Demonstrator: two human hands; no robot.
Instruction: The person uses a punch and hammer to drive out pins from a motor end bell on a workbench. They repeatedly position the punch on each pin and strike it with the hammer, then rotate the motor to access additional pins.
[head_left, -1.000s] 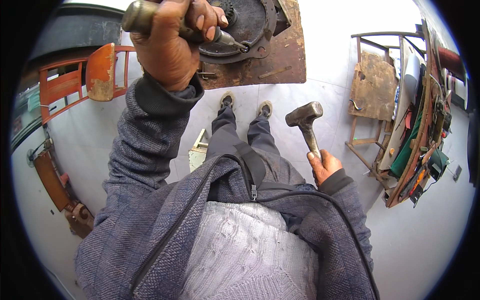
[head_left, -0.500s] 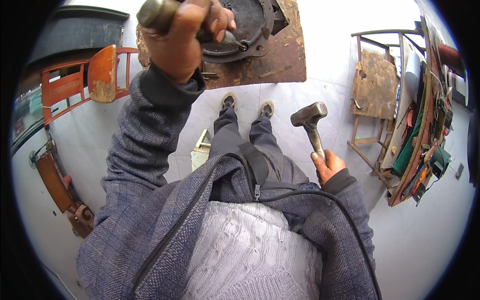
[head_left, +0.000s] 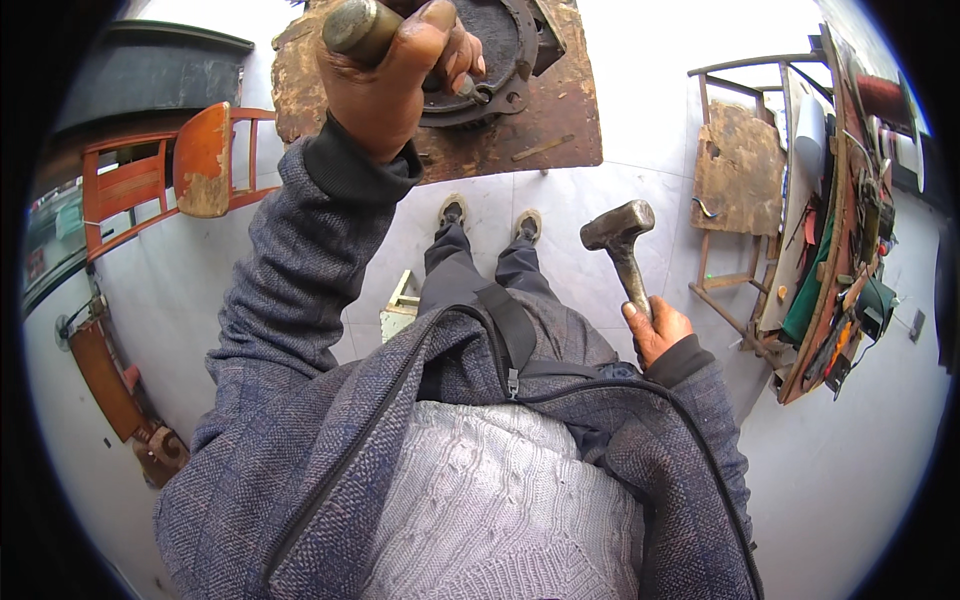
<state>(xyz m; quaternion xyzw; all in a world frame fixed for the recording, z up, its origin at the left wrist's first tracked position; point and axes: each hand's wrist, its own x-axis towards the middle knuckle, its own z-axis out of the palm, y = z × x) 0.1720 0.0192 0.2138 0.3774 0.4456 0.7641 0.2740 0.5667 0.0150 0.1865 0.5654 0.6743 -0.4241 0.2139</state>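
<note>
My left hand [head_left: 375,105] is raised at the top of the view, its fingers wrapped round a thick, worn metal punch [head_left: 352,32]. The punch's tapered end points down to the right, at a hole in the rim of a dark round cast-metal part [head_left: 505,90]. That part lies on a worn wooden bench [head_left: 560,125]. Low at my right side, my right hand [head_left: 662,334] grips the handle of a short hammer [head_left: 618,228], with its steel head up and away from the bench. My fingers hide the middle of the punch.
A thin flat strip [head_left: 543,147] lies near the bench's front edge. To the left stands an orange wooden chair [head_left: 202,165]. On the right are a wood-topped frame [head_left: 740,165] and a rack crowded with tools [head_left: 850,290]. A pale green stool [head_left: 398,315] is by my leg.
My left hand and the punch appear slightly farther right in view, while the bench and surroundings shift a little left and, at right, upward. The hammer hardly moves.
</note>
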